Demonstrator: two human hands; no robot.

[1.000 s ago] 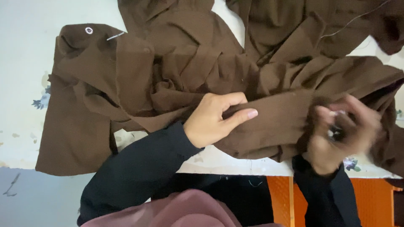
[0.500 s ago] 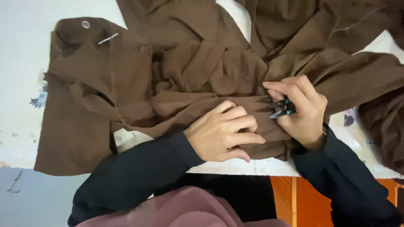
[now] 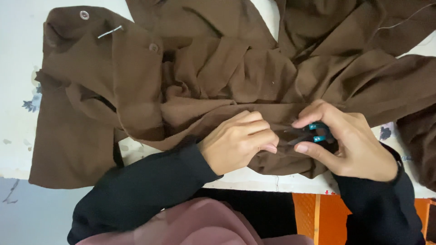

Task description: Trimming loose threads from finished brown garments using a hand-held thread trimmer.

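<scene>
The right hand point(image 3: 349, 145) is curled shut around a small cutting tool with teal handles point(image 3: 318, 132), its thumb and fingers pinching the handles together. The dark tip of the tool points at a fold of the brown garment point(image 3: 218, 86) — right where the left hand point(image 3: 238, 140) sits. The left hand is closed in a loose fist, its fingers tucked in and gripping that same fold of cloth. The two hands are just beside each other, near the front edge of the tabletop point(image 3: 13, 90).

Both arms wear black sleeves point(image 3: 145, 186). The brown garment is spread out and rumpled across most of the white tabletop, from the left side to the far right corner. On its left part sits a brown button point(image 3: 153, 47), and farther toward the back left corner there is a silver snap point(image 3: 84, 15) — with a short white thread point(image 3: 110, 31) beside it. Below the front edge, pink cloth point(image 3: 200, 227) and something orange point(image 3: 318, 218) show.
</scene>
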